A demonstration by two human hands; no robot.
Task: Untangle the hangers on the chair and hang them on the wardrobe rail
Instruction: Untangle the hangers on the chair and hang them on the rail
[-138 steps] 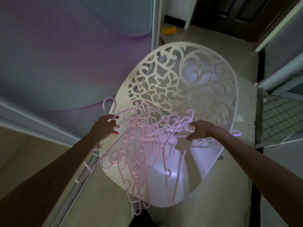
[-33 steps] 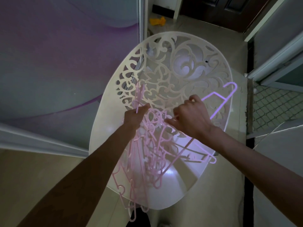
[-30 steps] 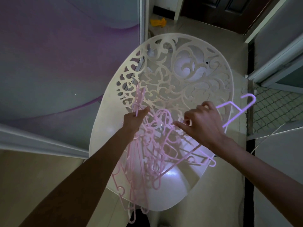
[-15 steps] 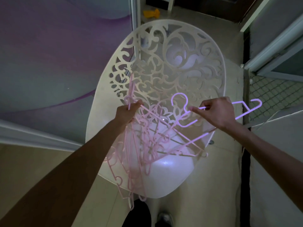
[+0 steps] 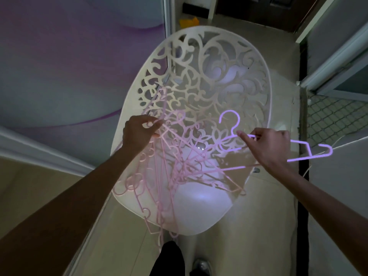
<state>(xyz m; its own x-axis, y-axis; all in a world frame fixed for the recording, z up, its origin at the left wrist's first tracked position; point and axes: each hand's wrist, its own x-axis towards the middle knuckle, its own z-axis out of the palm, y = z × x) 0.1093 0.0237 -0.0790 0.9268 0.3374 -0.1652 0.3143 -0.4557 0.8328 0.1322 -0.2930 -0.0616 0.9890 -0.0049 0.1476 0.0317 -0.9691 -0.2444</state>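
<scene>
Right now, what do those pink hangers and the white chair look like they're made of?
The hangers look like thin moulded plastic: uniform pale pink, slender, with curled notches. The chair is probably moulded plastic too: a one-piece white shell with cut-out scrolls and a smooth, slightly glossy seat. Painted metal can't be excluded.

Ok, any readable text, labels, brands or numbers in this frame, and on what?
None. The white scroll-cut plastic chair, the tangled pink plastic hangers, the lilac hanger in the right hand, the small yellow object on the floor and the walls show no readable marks.
</scene>
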